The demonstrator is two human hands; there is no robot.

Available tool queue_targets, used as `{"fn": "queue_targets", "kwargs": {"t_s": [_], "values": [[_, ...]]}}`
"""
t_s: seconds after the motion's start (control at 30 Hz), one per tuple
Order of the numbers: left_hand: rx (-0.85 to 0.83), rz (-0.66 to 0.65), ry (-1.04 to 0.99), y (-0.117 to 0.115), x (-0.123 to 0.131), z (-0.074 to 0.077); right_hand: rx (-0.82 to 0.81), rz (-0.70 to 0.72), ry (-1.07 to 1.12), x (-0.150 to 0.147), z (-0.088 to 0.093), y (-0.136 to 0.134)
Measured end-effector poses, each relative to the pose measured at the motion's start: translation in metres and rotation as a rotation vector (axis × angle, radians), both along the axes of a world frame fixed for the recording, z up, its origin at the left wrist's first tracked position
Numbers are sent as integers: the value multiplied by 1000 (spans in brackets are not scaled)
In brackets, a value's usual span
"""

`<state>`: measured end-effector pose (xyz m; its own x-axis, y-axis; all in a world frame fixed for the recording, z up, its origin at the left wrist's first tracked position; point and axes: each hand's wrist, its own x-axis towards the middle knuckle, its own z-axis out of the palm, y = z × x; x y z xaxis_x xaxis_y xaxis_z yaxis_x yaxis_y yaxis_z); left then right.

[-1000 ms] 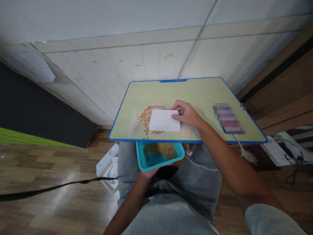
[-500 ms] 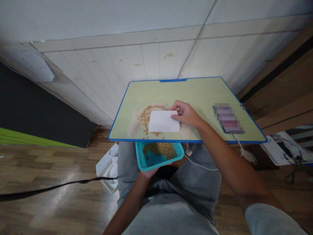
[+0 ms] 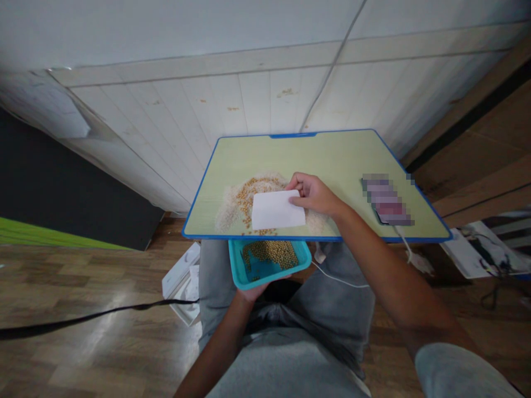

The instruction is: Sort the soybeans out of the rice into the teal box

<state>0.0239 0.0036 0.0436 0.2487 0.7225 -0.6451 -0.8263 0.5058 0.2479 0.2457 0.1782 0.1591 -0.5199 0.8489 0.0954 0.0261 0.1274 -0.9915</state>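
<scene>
Our right hand [image 3: 313, 193] pinches the white card [image 3: 274, 211] over loose beans [image 3: 244, 202] and pale grains [image 3: 226, 214] on the worktop [image 3: 323, 152]. We'd do best keeping the card low and strokes short — grains lie mixed among those beans. Our left hand [image 3: 251, 292] supports the teal tray [image 3: 234, 266] below the blue edging [image 3: 207, 236]; its fingers are mostly hidden, so we cannot tell its grip. The pixelated phone-like object [image 3: 388, 200] lies well apart, rightward.
</scene>
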Motion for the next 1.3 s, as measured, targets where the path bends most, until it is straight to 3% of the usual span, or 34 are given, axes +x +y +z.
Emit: {"fn": "queue_targets", "kwargs": {"t_s": [0.23, 0.57, 0.87, 1.3], "values": [[-35, -5, 46, 2, 3, 9, 3, 11, 2, 1, 0, -1], [7, -11, 24, 1, 1, 6, 44, 40, -6, 2, 1, -2], [4, -45, 96, 1, 5, 15, 37, 44, -13, 2, 0, -1], [45, -58, 82, 0, 2, 11, 54, 60, -8, 2, 2, -1]]}}
